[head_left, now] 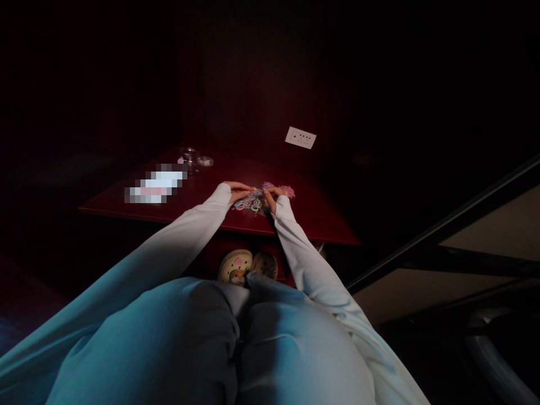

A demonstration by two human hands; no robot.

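Observation:
A small pile of pastel rings and clips, perhaps hair accessories [255,206], lies near the front edge of the dark red desk [202,216]. My left hand [238,190] reaches over the pile's left side, thumb and fingers drawn together at a tiny item I cannot make out. Across from it, my right hand [273,197] has its fingers closed at the pile's right side; whatever they pinch is too small to name. Just beyond the right hand sit a purple bunch [267,184] and a pink bunch [288,192] of thin strands, partly behind the fingers.
A blurred-out bright rectangle [158,184] lies on the desk's left. Behind it stand a clear jar [189,160] and a round clear lid [205,161]. A white wall socket [301,138] is above the desk. Cream clogs [236,264] show below the desk edge.

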